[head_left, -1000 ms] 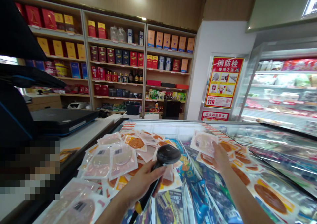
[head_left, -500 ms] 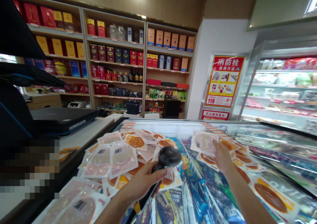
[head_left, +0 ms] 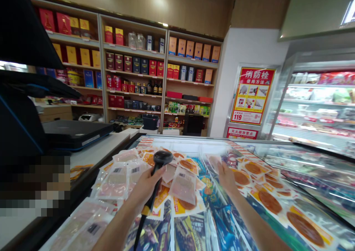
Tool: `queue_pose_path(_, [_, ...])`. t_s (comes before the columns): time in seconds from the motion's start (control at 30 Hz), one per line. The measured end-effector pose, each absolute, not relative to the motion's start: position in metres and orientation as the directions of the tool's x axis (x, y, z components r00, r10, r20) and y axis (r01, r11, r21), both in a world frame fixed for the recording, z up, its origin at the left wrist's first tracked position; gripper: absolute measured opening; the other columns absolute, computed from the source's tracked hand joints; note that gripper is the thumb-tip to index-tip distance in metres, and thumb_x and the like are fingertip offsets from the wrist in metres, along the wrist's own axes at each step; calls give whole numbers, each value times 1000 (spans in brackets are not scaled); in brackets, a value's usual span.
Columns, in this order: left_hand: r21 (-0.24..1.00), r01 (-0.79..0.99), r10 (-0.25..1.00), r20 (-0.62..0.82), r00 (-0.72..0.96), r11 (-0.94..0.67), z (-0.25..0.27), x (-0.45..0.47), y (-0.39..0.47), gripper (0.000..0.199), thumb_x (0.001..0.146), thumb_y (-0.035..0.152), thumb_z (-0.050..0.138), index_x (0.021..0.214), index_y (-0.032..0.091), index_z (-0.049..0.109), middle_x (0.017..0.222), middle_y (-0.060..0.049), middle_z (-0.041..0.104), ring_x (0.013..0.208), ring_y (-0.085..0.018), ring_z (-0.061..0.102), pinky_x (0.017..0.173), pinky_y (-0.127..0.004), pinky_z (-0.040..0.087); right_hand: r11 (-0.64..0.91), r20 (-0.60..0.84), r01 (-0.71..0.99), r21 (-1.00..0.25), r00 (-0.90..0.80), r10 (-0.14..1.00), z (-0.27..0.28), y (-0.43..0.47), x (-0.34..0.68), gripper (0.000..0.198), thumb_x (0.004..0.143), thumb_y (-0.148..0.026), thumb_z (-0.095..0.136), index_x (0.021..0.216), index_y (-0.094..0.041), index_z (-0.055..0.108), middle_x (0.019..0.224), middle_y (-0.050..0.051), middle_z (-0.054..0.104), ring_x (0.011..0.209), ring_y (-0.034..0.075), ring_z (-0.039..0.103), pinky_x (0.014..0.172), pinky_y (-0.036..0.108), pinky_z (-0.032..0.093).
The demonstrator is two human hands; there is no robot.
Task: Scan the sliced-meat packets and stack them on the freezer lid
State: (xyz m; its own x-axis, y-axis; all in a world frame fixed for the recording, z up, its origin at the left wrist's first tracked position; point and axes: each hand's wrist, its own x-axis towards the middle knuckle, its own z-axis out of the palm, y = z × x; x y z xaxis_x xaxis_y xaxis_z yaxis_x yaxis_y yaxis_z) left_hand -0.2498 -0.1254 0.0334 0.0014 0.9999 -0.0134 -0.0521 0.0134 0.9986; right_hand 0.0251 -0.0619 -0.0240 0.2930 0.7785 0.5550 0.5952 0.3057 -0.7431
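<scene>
Head view. The left hand reaches forward from the lower edge, forearm angled up and to the right, fingers clenched round the grip of a black handheld barcode scanner. The scanner's head points away from the wearer, above the heap of packets; a yellow band shows on its handle below the fist.

The right hand extends forward on a straight forearm, palm down, fingers spread and released. It hovers over, or rests on, the freezer glass beside a pale packet; contact cannot be told. It grasps nothing visible.

Between the two hands a vacuum-sealed packet of sliced meat lies tilted on top of an orange-printed packet.

The chest freezer runs from the near edge to the rear, with sliding glass lids. On its left half is a loose heap of pale sliced-meat packets, several with barcode labels. On its right half are orange-printed packets laid in rows. Beneath the glass, blue and multicoloured frozen goods show, too blurred to identify.

To the left is a white counter with a dark terminal. Behind are wooden shelves holding boxed goods and bottles. On the right stands an open refrigerated display, beside a red fire-hydrant poster.
</scene>
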Motion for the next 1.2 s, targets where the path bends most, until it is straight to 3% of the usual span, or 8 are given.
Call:
queue_pose_path(0.23, [987,-160,997,-11,-71,-1,34,-261,-120,39,57,52,58,59,15,47,42,4,49,34,-7,42,34,-18,30,575,562,543,-612,-212,799,-22,-49,-48,32,77,-24,35,102,-22,56,102,3,61,96,19,53,84,34,39])
queue_pose_path(0.37, [990,-139,997,-34,-76,23,37,-259,-121,37,58,51,58,59,15,48,43,4,50,34,-7,42,35,-18,31,626,555,546,-557,-317,769,-16,-48,-58,40,70,-16,41,107,-22,52,109,2,57,101,18,49,88,32,36])
queue_pose_path(0.47, [992,-122,997,-50,-53,44,36,-257,-122,38,60,52,56,55,15,46,38,4,47,34,-7,42,35,-18,31,507,502,710,-489,-247,829,-12,-52,-25,42,68,-20,43,110,-20,50,114,5,54,105,21,46,90,35,33])
queue_pose_path(0.57, [990,-131,998,-59,-33,54,32,-252,-122,37,60,52,56,56,16,44,38,5,46,35,-8,42,35,-18,30,147,431,915,-376,33,902,-13,-64,35,44,70,-27,42,111,-12,49,115,13,52,108,24,44,93,35,29])
queue_pose_path(0.63, [991,-127,999,-39,-1,38,28,-248,-122,37,60,52,55,56,17,44,38,5,45,33,-7,40,34,-17,29,-38,389,957,-289,154,909,-18,-73,74,52,69,-39,45,114,-13,47,113,14,52,108,26,43,91,36,31])
queue_pose_path(0.8, [999,-36,994,-37,108,41,18,-232,-125,37,61,53,53,59,17,45,37,6,44,31,-7,37,33,-18,29,-246,294,957,-152,282,913,-35,-83,104,67,62,-58,45,117,-21,41,116,14,48,104,31,45,78,44,36])
queue_pose_path(1.0, [997,13,968,-72,238,71,19,-218,-141,37,62,53,52,62,17,45,39,7,43,31,-6,37,35,-18,29,-273,252,954,-123,296,921,-33,-81,88,43,76,-48,28,99,-23,53,97,10,59,91,28,53,71,44,38])
queue_pose_path(1.2, [993,-36,947,-98,306,115,24,-215,-150,36,63,52,53,65,16,46,50,4,49,36,-5,40,36,-17,29,-253,292,967,-36,253,922,-31,-81,83,49,68,-54,43,104,-22,51,102,12,56,93,29,51,72,41,37])
